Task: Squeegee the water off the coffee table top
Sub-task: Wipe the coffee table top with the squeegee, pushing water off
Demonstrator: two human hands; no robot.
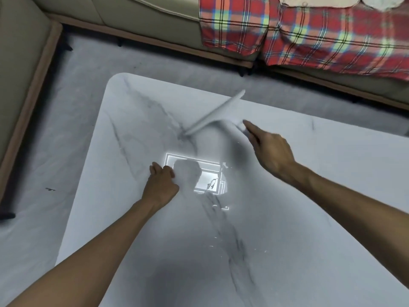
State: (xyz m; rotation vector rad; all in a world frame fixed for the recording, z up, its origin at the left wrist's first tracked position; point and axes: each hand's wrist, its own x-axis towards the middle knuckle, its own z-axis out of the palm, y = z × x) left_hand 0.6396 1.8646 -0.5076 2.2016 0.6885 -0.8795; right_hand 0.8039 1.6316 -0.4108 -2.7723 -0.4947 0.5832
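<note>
The squeegee (215, 113) is smeared by motion blur, so its blade edge and whether it touches the tabletop (321, 173) cannot be told. Its handle is mostly hidden inside the right hand (271, 149). The left hand (160, 185) curls its fingers (156, 168) under, hiding their tips. The tabletop runs off the right and bottom edges. The plaid blanket (309, 34) and sofa (143, 16) are cut by the top edge. Water droplets are too small to outline.
</note>
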